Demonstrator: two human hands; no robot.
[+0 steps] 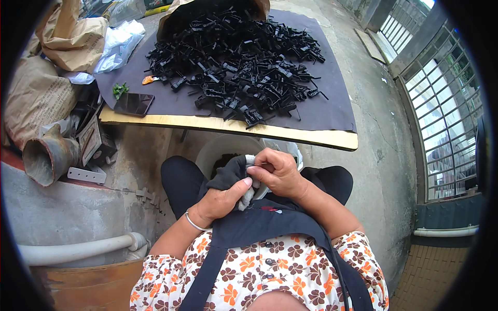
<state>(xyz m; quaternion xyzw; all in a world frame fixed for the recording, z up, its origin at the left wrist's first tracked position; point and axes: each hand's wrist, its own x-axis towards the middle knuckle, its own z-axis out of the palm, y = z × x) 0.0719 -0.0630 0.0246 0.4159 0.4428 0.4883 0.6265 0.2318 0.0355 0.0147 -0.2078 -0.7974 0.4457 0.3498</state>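
Over my lap, my left hand (220,202) is closed on a dark grey and pale grey piece of fabric (228,174), which looks like a work glove. Its thumb presses on the pale part. Against the fabric's pale edge, my right hand (280,172) is pinched, thumb to forefinger. A fine line, perhaps a thread, shows at those fingertips, but it is too small to name. Beyond my hands, a large heap of black plastic clips (233,67) spreads over the grey-covered table (332,116). Some spill from an open brown paper sack (174,11) at the back.
A pale bucket (206,150) stands under the table edge between my knees. At the table's left lie a phone (134,104), green leaves (120,90) and a small orange packet (149,80). Further left are paper sacks (39,98) and a rusty pipe piece (49,158). A barred gate (446,109) stands right.
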